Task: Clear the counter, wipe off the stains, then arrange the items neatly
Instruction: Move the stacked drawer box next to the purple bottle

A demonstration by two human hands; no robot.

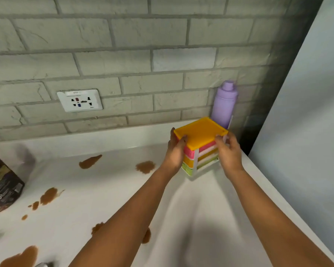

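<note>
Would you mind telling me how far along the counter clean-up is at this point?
Early. Nothing looks finished: brown stains still mark the white counter. In hand: the left hand and right hand grip the stacked colourful drawer box. Left: moving the purple bottle and dark packet, wiping, then arranging.

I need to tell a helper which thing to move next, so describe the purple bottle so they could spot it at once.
Follow the grey brick wall to its right-hand corner, where the white counter ends. There stands the purple bottle, upright, just behind the stack of coloured drawers that both hands hold. It is the only tall, round, lilac thing there.
</note>
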